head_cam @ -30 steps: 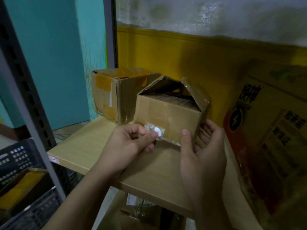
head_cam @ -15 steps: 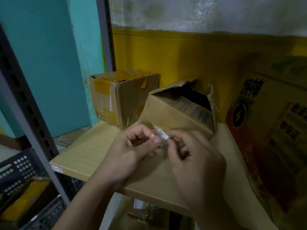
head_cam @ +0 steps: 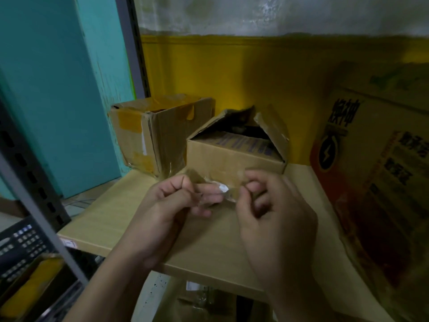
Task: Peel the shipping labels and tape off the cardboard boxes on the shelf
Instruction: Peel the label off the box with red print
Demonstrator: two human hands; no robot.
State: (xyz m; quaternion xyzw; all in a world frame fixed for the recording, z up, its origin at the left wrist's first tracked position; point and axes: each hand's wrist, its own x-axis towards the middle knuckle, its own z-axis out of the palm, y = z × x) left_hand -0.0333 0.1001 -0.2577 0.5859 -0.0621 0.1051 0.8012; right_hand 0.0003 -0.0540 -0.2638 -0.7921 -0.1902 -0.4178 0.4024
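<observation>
The small open box (head_cam: 234,156), tilted half a second ago, now sits flat on the wooden shelf (head_cam: 104,217). In front of it the left hand (head_cam: 176,205) and right hand (head_cam: 274,217) have drawn slightly apart. Both pinch a clear tape strip (head_cam: 228,182) carrying a white label scrap (head_cam: 221,188).

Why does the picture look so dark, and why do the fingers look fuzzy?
Head view: the light is dim, so the big box at right sinks into shadow; the right hand is smeared by motion blur; the tape it pinches shows one bright white spot.
</observation>
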